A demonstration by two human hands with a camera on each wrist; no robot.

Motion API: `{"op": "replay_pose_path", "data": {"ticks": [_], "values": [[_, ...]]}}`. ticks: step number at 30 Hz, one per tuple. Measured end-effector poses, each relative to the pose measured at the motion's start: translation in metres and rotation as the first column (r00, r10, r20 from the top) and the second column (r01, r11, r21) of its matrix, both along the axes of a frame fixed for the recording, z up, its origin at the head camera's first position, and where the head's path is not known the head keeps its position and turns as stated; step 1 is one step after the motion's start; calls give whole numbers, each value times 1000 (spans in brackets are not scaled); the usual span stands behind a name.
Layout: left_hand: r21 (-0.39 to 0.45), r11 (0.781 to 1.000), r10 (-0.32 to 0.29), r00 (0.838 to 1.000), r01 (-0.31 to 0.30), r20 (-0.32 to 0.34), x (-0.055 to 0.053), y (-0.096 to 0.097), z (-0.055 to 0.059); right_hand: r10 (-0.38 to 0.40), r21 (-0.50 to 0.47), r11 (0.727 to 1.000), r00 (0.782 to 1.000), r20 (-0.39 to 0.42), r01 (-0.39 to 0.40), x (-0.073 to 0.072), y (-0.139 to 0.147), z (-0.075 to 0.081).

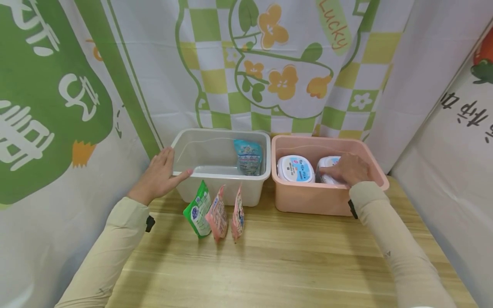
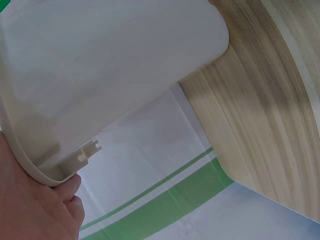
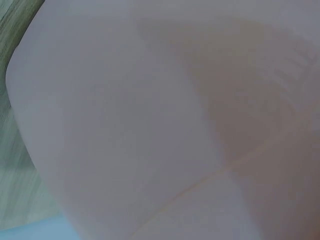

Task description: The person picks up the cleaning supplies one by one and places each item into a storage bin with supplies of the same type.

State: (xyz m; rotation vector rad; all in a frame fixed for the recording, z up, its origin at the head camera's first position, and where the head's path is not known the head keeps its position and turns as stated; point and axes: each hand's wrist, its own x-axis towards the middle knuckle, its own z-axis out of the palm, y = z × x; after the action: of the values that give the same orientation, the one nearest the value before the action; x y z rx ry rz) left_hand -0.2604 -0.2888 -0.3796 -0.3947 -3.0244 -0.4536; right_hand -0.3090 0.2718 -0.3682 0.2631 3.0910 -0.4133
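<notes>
Nearest the camera, the right sleeve [image 1: 400, 252] leads to the pink bin [image 1: 313, 201]. In its right half, the right hand [image 1: 349, 168] lays its thumb over a white tub [image 1: 327, 162] (fingers hidden; I cannot tell whether it grips), right of a second tub [image 1: 295, 169]. The left hand [image 1: 157, 174], fingers extended, touches the pale bin [image 1: 253, 191] left of the pink one. Seating the tub seems in hand; next probably calls for clean release.

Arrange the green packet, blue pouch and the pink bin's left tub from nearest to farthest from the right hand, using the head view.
1. Left tub: in pink bin, left of right hand.
2. Blue pouch: right end of white bin.
3. Green packet: leftmost, on table.
</notes>
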Motion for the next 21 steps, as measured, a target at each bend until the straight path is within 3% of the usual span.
{"op": "replay_pose_path", "data": {"ticks": [7, 14, 21], "values": [[4, 1000, 2, 1000, -2, 8, 2, 1, 1, 8, -17, 1000, 1000, -23, -9, 0, -1, -2], [-3, 1000, 5, 1000, -5, 11, 1, 0, 0, 68, -18, 997, 992, -109, -70, 4, 1, -4], [3, 1000, 2, 1000, -2, -1, -1, 2, -1, 57, 9, 998, 998, -38, -57, 5, 4, -2]]}}
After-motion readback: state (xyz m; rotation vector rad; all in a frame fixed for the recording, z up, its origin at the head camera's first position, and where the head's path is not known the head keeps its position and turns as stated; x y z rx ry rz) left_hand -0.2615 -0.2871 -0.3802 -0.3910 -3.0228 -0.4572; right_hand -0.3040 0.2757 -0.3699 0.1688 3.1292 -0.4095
